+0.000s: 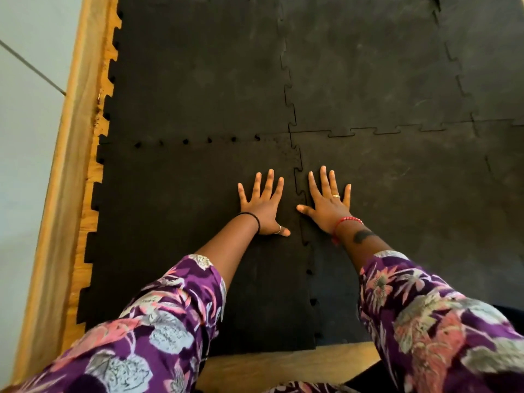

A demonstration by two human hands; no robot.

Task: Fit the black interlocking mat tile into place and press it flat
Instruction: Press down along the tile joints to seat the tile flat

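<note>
At least five black mat tiles (198, 80) lay interlocked. Left hand (262, 207) and right hand (327, 202) lay flat, fingers spread, gripping nothing, either side of a seam (300, 191).

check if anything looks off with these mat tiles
Yes. The near-left tile is not fully locked. Small gaps show along its far seam and down the seam below the left hand and right hand. The other seams look tight.
</note>
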